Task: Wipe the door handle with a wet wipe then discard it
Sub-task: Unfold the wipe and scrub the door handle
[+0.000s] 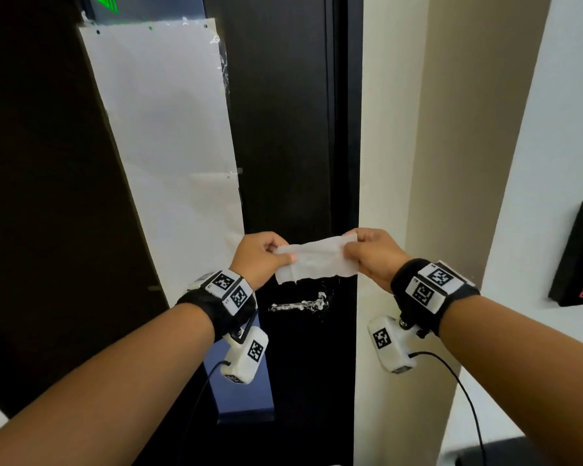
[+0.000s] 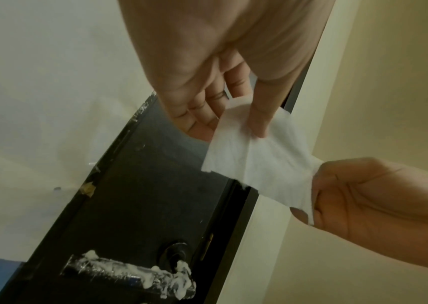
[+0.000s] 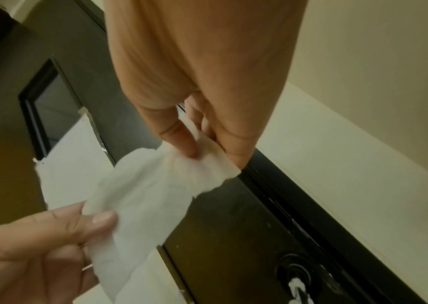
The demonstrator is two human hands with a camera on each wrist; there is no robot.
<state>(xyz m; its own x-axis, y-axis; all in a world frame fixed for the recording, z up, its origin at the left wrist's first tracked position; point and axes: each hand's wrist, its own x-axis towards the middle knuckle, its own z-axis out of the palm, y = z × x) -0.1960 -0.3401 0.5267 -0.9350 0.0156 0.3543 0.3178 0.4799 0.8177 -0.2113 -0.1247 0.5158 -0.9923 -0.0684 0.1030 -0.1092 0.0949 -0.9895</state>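
Observation:
A white wet wipe is stretched flat between my two hands in front of a black door. My left hand pinches its left edge with thumb and fingers; my right hand pinches the right edge. Below the wipe, the lever door handle is smeared with white foam. The left wrist view shows the wipe above the foamy handle. In the right wrist view the wipe spans both hands, and only the handle's base shows at the bottom.
A white sheet is taped over the door's left part. A cream wall and door frame stand right of the handle. A black card reader with a red light is mounted on the far right wall.

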